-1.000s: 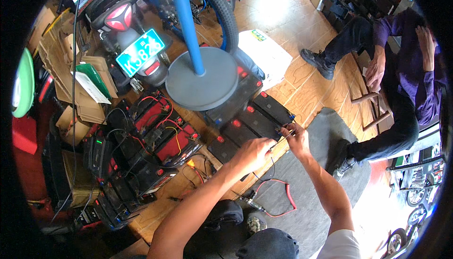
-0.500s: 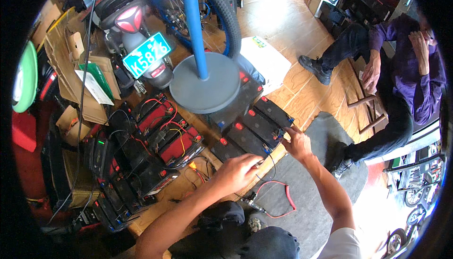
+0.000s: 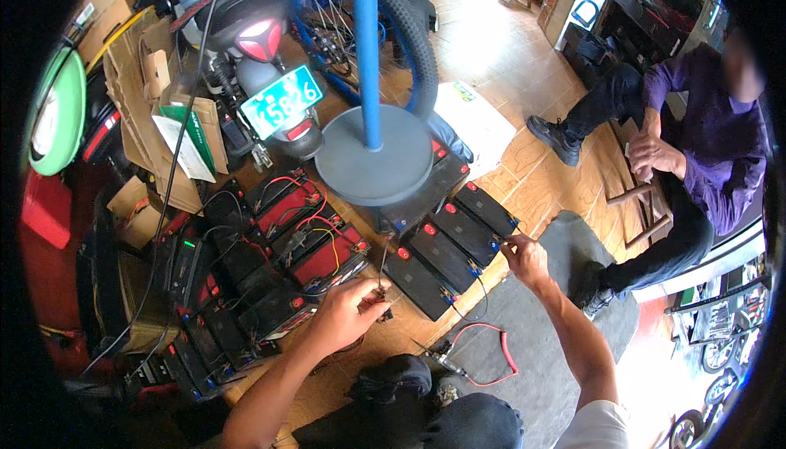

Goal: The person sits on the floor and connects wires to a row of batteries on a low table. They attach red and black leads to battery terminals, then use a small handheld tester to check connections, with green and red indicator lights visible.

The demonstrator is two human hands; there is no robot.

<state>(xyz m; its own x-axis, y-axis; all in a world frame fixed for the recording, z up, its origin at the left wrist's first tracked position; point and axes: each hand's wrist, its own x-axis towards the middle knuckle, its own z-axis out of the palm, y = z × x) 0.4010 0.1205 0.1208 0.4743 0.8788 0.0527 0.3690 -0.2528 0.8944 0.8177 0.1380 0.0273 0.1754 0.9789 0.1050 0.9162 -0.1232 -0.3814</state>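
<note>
Four-sided black batteries with red and blue terminals lie side by side in front of me; the nearest battery (image 3: 420, 285) is between my hands. My left hand (image 3: 350, 311) is left of its near end, with thumb and fingers pinched on a thin black wire (image 3: 384, 262). A small dark part shows at those fingertips, too small to name. My right hand (image 3: 528, 262) reaches the near end of the rightmost battery (image 3: 485, 207), its fingers closed at the blue terminal. What they grip there is hidden. A coiled red cable (image 3: 509, 352) lies on the grey mat below.
More wired batteries (image 3: 286, 224) crowd the left. A blue pole on a round grey base (image 3: 372, 166) stands behind, with a scooter (image 3: 274, 81) and a bicycle wheel (image 3: 422, 48) beyond. A person in purple (image 3: 708, 121) sits at the right, with a foot on the mat (image 3: 540, 318).
My left hand has moved left, away from the batteries' near ends. My right hand stays at the rightmost battery. The seated person has lowered a raised hand, and the view has shifted slightly.
</note>
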